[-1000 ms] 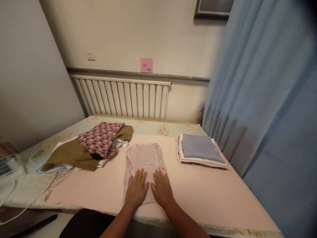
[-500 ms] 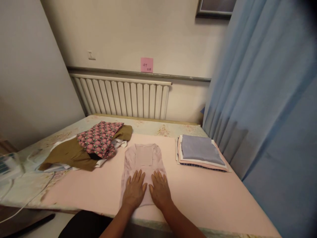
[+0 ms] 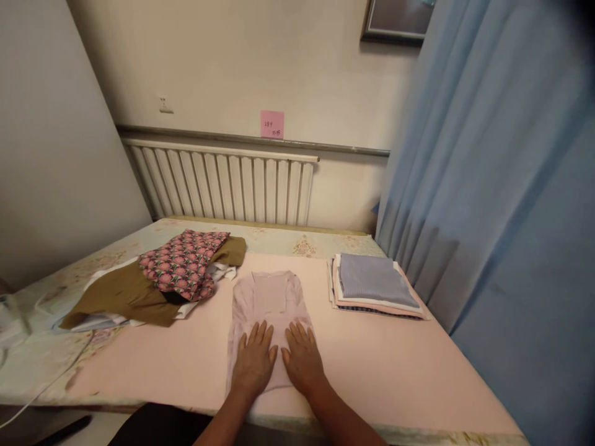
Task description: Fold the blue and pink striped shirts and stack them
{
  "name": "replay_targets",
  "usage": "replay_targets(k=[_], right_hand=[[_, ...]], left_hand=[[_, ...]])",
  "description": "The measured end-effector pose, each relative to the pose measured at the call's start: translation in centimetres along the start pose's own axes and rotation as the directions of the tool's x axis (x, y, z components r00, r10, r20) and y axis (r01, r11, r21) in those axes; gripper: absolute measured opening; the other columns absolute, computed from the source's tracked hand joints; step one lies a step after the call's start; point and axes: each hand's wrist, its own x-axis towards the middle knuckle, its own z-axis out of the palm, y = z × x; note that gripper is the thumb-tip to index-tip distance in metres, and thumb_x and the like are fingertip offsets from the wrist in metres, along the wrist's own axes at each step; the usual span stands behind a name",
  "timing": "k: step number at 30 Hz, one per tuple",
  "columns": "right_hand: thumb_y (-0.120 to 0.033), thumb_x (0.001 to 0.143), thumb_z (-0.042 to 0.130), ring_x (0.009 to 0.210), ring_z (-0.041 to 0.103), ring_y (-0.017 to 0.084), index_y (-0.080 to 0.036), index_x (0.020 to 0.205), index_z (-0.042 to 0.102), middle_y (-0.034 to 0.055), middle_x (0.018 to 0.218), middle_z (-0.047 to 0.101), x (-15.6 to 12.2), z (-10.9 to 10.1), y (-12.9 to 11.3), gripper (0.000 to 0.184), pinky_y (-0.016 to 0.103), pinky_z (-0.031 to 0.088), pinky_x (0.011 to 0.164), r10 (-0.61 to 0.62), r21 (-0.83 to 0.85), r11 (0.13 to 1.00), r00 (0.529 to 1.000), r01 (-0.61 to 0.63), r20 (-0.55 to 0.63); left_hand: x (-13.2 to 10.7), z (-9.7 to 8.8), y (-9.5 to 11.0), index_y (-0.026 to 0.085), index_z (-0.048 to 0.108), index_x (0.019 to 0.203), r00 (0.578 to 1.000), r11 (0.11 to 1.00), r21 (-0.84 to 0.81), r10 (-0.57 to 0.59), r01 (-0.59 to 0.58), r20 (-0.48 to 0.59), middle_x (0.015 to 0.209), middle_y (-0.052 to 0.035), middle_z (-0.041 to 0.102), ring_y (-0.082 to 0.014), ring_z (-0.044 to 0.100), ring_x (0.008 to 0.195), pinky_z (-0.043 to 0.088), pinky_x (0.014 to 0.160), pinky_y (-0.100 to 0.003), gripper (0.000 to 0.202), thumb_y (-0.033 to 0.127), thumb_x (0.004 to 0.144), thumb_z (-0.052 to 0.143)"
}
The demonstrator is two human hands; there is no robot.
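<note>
A pale pink garment (image 3: 269,294) lies flat, folded into a long narrow shape, in front of me. Flat on its lower left part rests my left hand (image 3: 255,359), fingers stretched out. My right hand (image 3: 303,359) lies the same way on the lower right part, its thumb pointing toward the left one. Neither hand grips the cloth. Beneath the garment is a light pink mat (image 3: 381,371), and the lower part of the garment is partly hidden by my hands and wrists.
To the left lies a loose heap of clothes, with a floral-print cloth (image 3: 183,263) over a brown garment (image 3: 125,297). A neat stack of folded clothes (image 3: 376,282) sits at right. Beyond are a radiator (image 3: 223,183) and a blue curtain (image 3: 465,186). A white cable (image 3: 46,387) hangs at left.
The camera view has shifted slightly. Both hands remain flat on the garment in nearly the same place, and the clothes around them have not moved.
</note>
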Motion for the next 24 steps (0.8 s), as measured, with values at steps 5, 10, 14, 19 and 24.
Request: replay_targets(k=[5,10,14,19,24], right_hand=[[-0.040,0.095,0.044,0.138,0.033,0.025,-0.020,0.133,0.052,0.0088,0.142,0.049,-0.12,0.05,0.01,0.043,0.048,0.022,0.114,-0.007,-0.031,0.999,1.000,0.007,-0.001],[-0.039,0.095,0.046,0.137,0.035,0.025,-0.020,0.133,0.053,0.0084,0.142,0.049,-0.09,0.05,-0.01,0.043,0.048,0.022,0.114,-0.010,-0.036,0.999,1.000,0.010,-0.002],[-0.039,0.094,0.048,0.136,0.036,0.026,-0.020,0.132,0.054,0.0091,0.140,0.051,-0.03,-0.04,-0.08,0.043,0.048,0.023,0.113,-0.010,-0.034,0.999,1.000,0.010,-0.005],[-0.039,0.095,0.046,0.136,0.036,0.025,-0.020,0.131,0.054,0.0088,0.141,0.050,-0.07,-0.04,-0.10,0.042,0.048,0.023,0.114,-0.006,-0.039,0.999,1.000,0.006,0.001],[-0.040,0.095,0.046,0.137,0.034,0.025,-0.020,0.132,0.054,0.0089,0.141,0.049,-0.12,0.17,0.02,0.043,0.047,0.023,0.114,-0.012,-0.057,0.998,1.000,0.012,-0.004]], left_hand=[[-0.11,0.07,-0.06,0.021,0.045,0.140,0.999,1.000,-0.020,0.006,-0.007,-0.034,0.149,-0.0084,0.040,-0.0283,0.032,0.139,0.026,0.111,-0.053,0.050,0.034,0.092,0.036],[-0.12,0.22,-0.14,0.021,0.045,0.139,0.999,0.999,-0.043,0.005,-0.007,-0.044,0.150,-0.0086,0.040,-0.0282,0.032,0.139,0.026,0.110,-0.053,0.050,0.034,0.092,0.036],[-0.08,0.31,-0.15,0.020,0.045,0.140,1.000,0.999,-0.044,-0.002,0.002,-0.010,0.150,-0.0084,0.039,-0.0282,0.030,0.140,0.024,0.111,-0.054,0.051,0.034,0.092,0.036],[-0.11,0.40,-0.18,0.021,0.045,0.140,1.000,0.999,-0.051,-0.002,0.001,-0.020,0.150,-0.0083,0.039,-0.0277,0.030,0.140,0.024,0.111,-0.053,0.051,0.034,0.092,0.036],[-0.10,0.29,-0.16,0.020,0.044,0.140,1.000,0.999,-0.055,-0.005,0.004,-0.018,0.150,-0.0082,0.039,-0.0278,0.030,0.140,0.025,0.111,-0.053,0.051,0.033,0.092,0.036]])
